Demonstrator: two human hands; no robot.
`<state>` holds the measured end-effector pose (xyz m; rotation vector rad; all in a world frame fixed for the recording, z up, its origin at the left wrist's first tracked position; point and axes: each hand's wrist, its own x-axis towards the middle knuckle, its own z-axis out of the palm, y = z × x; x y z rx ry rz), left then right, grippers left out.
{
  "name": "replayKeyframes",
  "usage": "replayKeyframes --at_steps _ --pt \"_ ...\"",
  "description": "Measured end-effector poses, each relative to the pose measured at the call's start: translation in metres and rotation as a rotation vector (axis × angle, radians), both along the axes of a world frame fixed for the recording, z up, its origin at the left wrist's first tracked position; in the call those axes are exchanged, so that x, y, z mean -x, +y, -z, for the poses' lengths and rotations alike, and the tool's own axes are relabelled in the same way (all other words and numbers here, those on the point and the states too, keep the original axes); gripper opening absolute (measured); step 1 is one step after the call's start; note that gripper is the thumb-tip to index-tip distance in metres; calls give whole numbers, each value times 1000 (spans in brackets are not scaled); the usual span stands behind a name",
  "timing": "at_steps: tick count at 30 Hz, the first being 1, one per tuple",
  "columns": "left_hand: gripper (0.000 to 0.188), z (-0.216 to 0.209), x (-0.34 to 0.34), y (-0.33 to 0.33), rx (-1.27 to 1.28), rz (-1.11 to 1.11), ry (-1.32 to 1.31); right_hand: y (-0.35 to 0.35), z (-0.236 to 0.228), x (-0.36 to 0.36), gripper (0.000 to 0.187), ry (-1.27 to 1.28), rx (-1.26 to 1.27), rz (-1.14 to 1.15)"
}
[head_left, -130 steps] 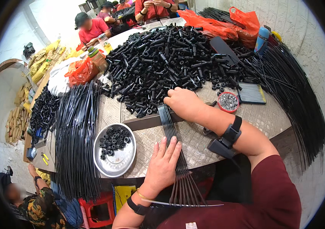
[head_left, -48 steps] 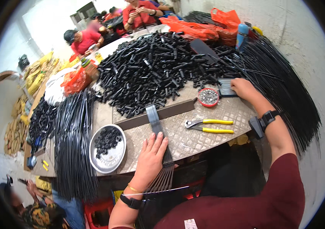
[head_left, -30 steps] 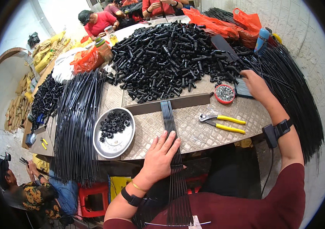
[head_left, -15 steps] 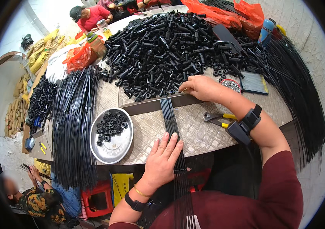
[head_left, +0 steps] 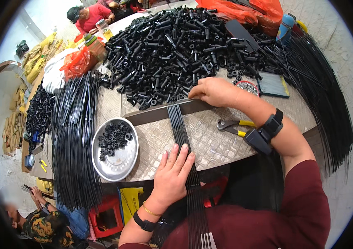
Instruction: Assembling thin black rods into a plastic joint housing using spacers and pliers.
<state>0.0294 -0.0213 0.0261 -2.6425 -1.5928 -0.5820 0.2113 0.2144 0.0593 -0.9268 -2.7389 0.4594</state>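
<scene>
My left hand (head_left: 170, 178) lies flat, fingers stretched out, across a row of thin black rods (head_left: 179, 128). These rods run side by side from my lap up over the table edge to a long dark bar (head_left: 149, 115). At the bar, just right of the rods' far ends, my right hand (head_left: 216, 92) has its fingers curled and pressed together. Whatever is between those fingertips is too small or hidden to make out. Beyond the bar rises a big heap of black tubular parts (head_left: 164, 54).
Left of the rods stands a metal bowl (head_left: 122, 162) with small black rings. Yellow-handled pliers (head_left: 236, 127) and a red-rimmed dish of metal bits (head_left: 247, 87) lie at right. Black rod bundles hang over the left (head_left: 74, 141) and right (head_left: 323, 103) edges. Other people sit at left and behind.
The whole view has shifted slightly, moving the table things leftward. My left hand stays flat on the rods. My right hand remains by their far ends, its fingers a little lower against the bar.
</scene>
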Motion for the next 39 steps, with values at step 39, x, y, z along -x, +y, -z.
replayKeyframes --at_steps 39 --pt "76 -2 1 -1 1 -4 -2 -2 4 3 20 112 52 0"
